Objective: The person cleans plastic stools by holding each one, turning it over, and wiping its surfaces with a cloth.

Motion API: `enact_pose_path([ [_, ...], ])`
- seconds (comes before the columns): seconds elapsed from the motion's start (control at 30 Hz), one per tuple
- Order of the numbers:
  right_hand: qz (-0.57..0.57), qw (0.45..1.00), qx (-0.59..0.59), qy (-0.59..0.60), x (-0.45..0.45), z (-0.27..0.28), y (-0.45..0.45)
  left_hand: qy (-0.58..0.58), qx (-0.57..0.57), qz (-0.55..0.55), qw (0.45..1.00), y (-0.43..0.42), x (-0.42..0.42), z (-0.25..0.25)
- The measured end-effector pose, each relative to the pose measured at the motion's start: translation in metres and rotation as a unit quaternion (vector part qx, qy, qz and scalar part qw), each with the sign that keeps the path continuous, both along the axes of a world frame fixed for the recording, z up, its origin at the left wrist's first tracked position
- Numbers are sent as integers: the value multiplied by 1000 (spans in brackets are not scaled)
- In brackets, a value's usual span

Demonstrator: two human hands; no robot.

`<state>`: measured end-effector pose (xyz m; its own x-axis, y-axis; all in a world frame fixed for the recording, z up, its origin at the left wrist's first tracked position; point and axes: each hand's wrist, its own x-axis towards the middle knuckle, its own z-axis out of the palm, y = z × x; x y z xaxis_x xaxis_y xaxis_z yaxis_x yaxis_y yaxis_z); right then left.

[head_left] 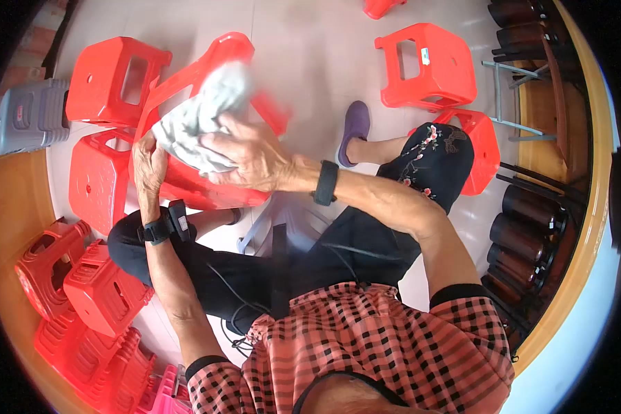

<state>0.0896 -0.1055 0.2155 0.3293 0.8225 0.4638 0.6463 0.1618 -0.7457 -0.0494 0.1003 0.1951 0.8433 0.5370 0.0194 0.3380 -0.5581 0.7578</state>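
My right hand [252,155] is closed on a crumpled white-and-grey cloth [203,121], which lies against a red plastic stool [221,196]. The stool is tilted in front of my knees, and the cloth and my right hand cover part of it. My left hand [150,165] is wrapped round the stool's left edge, its fingers partly hidden. The cloth's upper end is blurred by motion.
Red stools [107,79] stand at left, with another red stool [431,65] at upper right. Stacked red stools [107,293] fill the lower left, near grey stacked stools [31,117]. Dark rounded seats [521,238] line the right side. A purple shoe [355,127] rests on the floor.
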Motion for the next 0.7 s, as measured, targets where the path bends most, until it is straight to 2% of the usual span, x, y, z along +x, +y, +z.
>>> enact_pose_path([
  [0.07, 42, 998, -22, -37, 15, 16, 21, 4, 1, -9, 1000, -10, -1, 9],
  [0.1, 62, 991, -115, -36, 24, 20, 31, 5, 2, -14, 1000, -14, 0, 11],
  [0.13, 60, 989, -127, -51, 37, 8, 45, 31, 23, -45, 998, -3, -3, -6],
  [0.17, 59, 986, -138, -65, 53, -9, 60, 3, 27, -30, 999, -12, 3, 1],
  [0.23, -32, 993, -73, -87, 88, -55, 75, 5, -5, -23, 1000, -11, 2, 4],
  [0.3, -149, 967, -114, -172, 122, -86, 73, 9, -25, 17, 1000, -7, 0, 6],
  [0.37, -252, 952, -98, -145, 148, -95, 57, 5, -38, 37, 999, 6, -7, -7],
  [0.43, -322, 934, -138, -64, 152, -115, 46, 52, -34, 63, 996, 16, -9, -1],
  [0.47, -356, 921, -157, -23, 153, -125, 43, 25, -31, 83, 996, 20, -11, -6],
  [0.53, -362, 918, -118, 107, 139, -118, 52, -25, -24, 121, 992, 23, -14, -16],
  [0.57, -366, 909, -98, 174, 128, -113, 59, -14, -19, 125, 992, 22, -16, -15],
  [0.6, -358, 916, -56, 173, 117, -105, 71, -5, -13, 126, 992, 20, -14, -11],
  [0.63, -305, 946, -27, 107, 107, -85, 76, 3, -9, 126, 992, 19, -11, -7],
  [0.67, -232, 965, 12, 121, 97, -69, 82, 50, -6, 95, 994, 25, -11, -5],
  [0.7, -183, 979, -31, 80, 89, -53, 82, 44, -6, 100, 994, 27, -11, -8],
])
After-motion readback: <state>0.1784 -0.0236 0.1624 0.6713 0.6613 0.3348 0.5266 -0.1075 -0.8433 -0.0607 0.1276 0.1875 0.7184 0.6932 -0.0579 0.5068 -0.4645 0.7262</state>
